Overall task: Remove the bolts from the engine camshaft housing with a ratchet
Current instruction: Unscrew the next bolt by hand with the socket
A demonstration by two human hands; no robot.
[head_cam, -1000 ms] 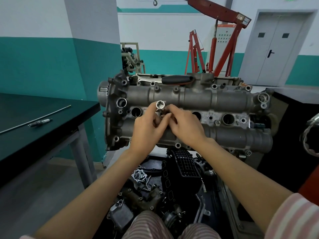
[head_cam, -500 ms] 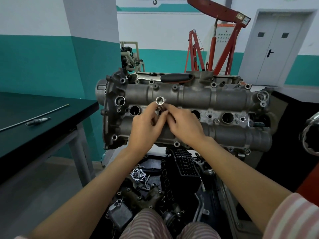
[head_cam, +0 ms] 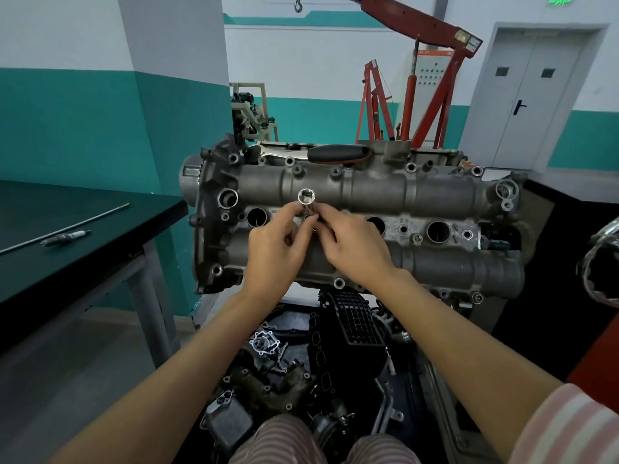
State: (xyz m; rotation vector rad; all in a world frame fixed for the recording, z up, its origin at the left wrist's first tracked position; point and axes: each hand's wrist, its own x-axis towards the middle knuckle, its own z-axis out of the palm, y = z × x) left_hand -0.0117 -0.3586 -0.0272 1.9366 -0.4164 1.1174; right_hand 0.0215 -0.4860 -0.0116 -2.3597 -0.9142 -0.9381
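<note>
Hands [head_cam: 278,252] unmoved — socket [head_cam: 306,197] base hidden

The lower end of the socket [head_cam: 306,197] is buried between the fingertips of the two hands, so whatever it sits on cannot be made out. The left hand [head_cam: 278,252] and right hand [head_cam: 355,249] cover the middle stretch of the housing [head_cam: 375,192], hiding any bolts there. The ratchet [head_cam: 335,153] lies behind the housing's top edge; its head is partly hidden. The counter [head_cam: 83,249] is cut off by the left edge, as is the thin rod [head_cam: 67,226] on it. A shiny ring-shaped part [head_cam: 603,266] is cut by the right edge and cannot be identified. The hoist [head_cam: 418,21] runs out of the top.
</note>
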